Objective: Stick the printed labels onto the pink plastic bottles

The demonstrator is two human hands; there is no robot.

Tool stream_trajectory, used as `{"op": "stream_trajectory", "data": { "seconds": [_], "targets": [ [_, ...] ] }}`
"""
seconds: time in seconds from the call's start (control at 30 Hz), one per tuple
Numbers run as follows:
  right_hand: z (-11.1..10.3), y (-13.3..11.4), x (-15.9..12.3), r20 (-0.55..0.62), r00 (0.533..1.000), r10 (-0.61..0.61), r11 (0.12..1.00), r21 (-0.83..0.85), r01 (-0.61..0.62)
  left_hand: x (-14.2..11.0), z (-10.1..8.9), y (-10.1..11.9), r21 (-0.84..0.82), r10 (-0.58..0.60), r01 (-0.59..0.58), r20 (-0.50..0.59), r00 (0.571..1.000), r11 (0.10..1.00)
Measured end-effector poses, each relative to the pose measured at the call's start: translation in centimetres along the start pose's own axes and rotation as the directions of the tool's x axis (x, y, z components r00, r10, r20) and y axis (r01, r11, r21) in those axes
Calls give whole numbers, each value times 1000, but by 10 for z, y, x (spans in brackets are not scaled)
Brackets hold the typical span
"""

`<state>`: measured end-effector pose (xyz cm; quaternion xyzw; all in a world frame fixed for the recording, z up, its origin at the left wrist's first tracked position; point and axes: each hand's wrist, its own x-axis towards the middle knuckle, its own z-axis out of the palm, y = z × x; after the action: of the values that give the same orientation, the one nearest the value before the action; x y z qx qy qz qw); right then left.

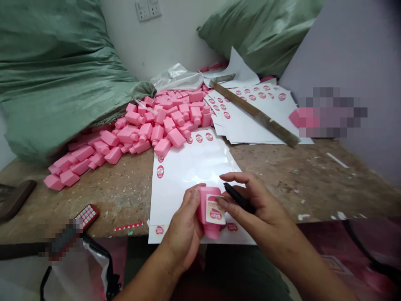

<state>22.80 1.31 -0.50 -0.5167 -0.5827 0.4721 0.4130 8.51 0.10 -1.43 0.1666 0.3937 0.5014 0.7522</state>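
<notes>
My left hand (188,225) is wrapped round a small pink plastic bottle (203,202), its neck pointing down toward me. On the bottle's face sits a label (215,214) with a pink "BABY" emblem. My right hand (263,209) grips a slim black pen-like tool (238,199); its exact kind is unclear. The right thumb touches the label's upper part, while the index finger stretches out above the tool. Beneath both hands lies a white sticker sheet (175,192), with oval pink labels along its edges and a bare, shiny middle.
Many pink bottles (156,125) are heaped at the back left, beside a green sack (56,83). More label sheets (247,119) lie at the back right under a wooden-handled hammer (257,113). A red phone-like object (86,216) rests at the left front table edge.
</notes>
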Motion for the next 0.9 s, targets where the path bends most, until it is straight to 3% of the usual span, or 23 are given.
{"op": "stream_trajectory", "data": {
  "seconds": [0.23, 0.9],
  "targets": [
    [-1, -2, 1, -5, 999, -52, 992, -112, 51, -1, -2, 0, 68, 10, -11, 19, 1000, 998],
    [-2, -5, 7, -5, 997, -83, 971, -225, 80, -4, 0, 5, 217, 19, -23, 21, 1000, 976]
  ]
}}
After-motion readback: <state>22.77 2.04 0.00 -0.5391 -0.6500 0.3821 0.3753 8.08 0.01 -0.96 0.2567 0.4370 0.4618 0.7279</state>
